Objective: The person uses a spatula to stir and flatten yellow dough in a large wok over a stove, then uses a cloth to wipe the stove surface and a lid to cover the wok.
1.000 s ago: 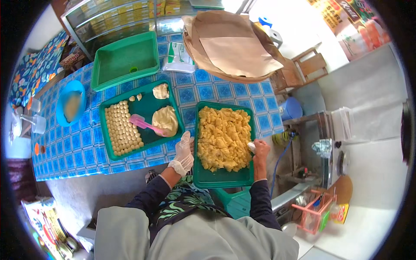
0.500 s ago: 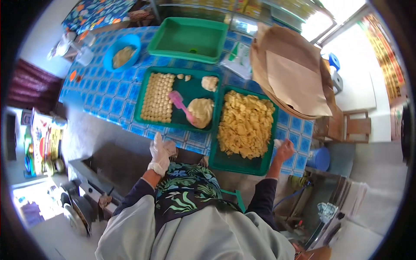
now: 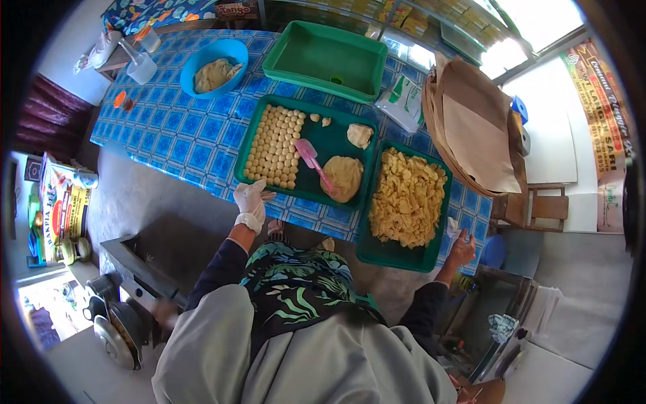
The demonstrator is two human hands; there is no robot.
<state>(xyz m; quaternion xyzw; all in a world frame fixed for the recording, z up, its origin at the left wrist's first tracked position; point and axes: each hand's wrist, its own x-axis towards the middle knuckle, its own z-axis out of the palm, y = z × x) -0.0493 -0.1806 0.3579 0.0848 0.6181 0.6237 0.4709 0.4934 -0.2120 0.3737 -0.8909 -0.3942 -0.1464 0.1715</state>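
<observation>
My left hand (image 3: 250,203), in a clear white glove, is at the near left corner of a green tray (image 3: 311,196). Its fingers are stretched toward the rim; whether they touch it I cannot tell. That tray holds rows of small dough balls (image 3: 274,145), a large dough lump (image 3: 342,179), a smaller dough piece (image 3: 360,136) and a pink plastic scoop (image 3: 311,156) leaning on the lump. Bare, with fingers apart, my right hand (image 3: 461,252) is over the table's near right edge, beside a crumpled white thing (image 3: 452,226). Left of it, another green tray (image 3: 383,254) holds yellowish crumbly pieces (image 3: 409,196).
Farther back are a deep green tray (image 3: 323,60), a blue bowl (image 3: 214,67) with dough and a white packet (image 3: 402,102). Brown paper (image 3: 478,128) covers a round stack at the right. A blue checked cloth (image 3: 182,141) covers the table.
The view has shifted, so the table appears farther right. My left hand has come up to the tray's near edge. My right hand has drawn slightly nearer to me, its fingers opening from a closed shape.
</observation>
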